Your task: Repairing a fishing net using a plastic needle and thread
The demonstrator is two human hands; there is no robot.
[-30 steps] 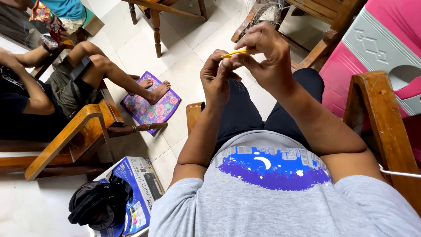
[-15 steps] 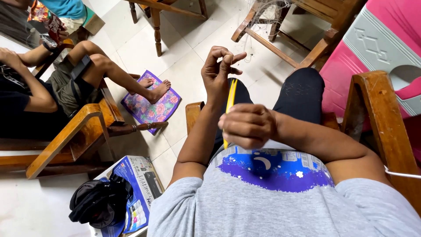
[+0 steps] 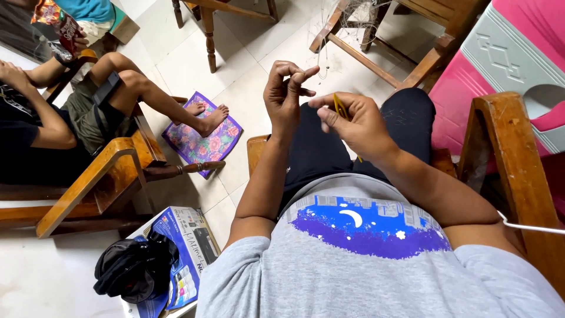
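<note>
Right hand [image 3: 353, 121] raised, grip pinched on yellow tool [image 3: 340, 107]; left hand [image 3: 285, 94] upright, fingers curled, holding nothing visible.

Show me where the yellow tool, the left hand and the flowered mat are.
yellow tool [image 3: 340, 106], head view, on its upper end between the fingers.
left hand [image 3: 285, 94], head view, on the palm.
flowered mat [image 3: 194, 147], head view, on its middle.

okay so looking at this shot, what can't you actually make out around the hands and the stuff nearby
- Yellow tool, head view: mostly hidden in the right hand; its shape can't be told.
- Thread, head view: too thin to trace at the left hand.
- Net, head view: faint against the floor and cut by the top edge.
- Black bag, head view: covers part of the blue box.
</note>
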